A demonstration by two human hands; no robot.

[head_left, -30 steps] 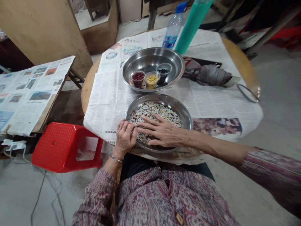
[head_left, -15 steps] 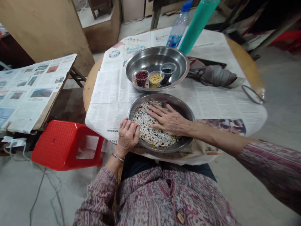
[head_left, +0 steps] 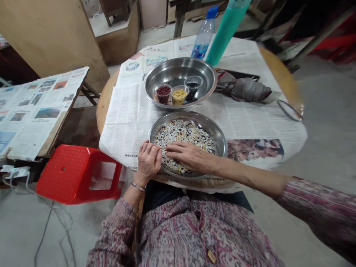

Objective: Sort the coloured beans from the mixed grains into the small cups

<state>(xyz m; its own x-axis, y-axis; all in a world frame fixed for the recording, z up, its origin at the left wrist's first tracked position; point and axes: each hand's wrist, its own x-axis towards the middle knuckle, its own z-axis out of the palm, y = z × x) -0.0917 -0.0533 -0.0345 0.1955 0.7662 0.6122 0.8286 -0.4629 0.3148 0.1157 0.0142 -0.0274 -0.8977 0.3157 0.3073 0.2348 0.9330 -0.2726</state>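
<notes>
A steel pan point(head_left: 221, 138) of mixed white, red, yellow and dark beans point(head_left: 185, 131) lies on the newspaper-covered round table in front of me. My left hand point(head_left: 148, 162) curls over the pan's near left rim, gripping it. Flat on the beans in the pan's near part lies my right hand point(head_left: 189, 155), fingers stretched out to the left. Behind stands a second steel pan point(head_left: 178, 70) with three small cups: red beans point(head_left: 163, 92), yellow beans point(head_left: 179, 95) and black beans point(head_left: 193, 85).
A water bottle point(head_left: 204, 35) and a tall green cylinder point(head_left: 224, 31) stand at the table's far side. A folded grey umbrella point(head_left: 244, 89) lies right of the far pan. A red plastic stool point(head_left: 76, 173) stands at my left, beside a low newspaper-covered board point(head_left: 33, 107).
My right hand swept from the pan's near part up to the middle of the beans, then came back toward me and the near left. My left hand stayed on the rim.
</notes>
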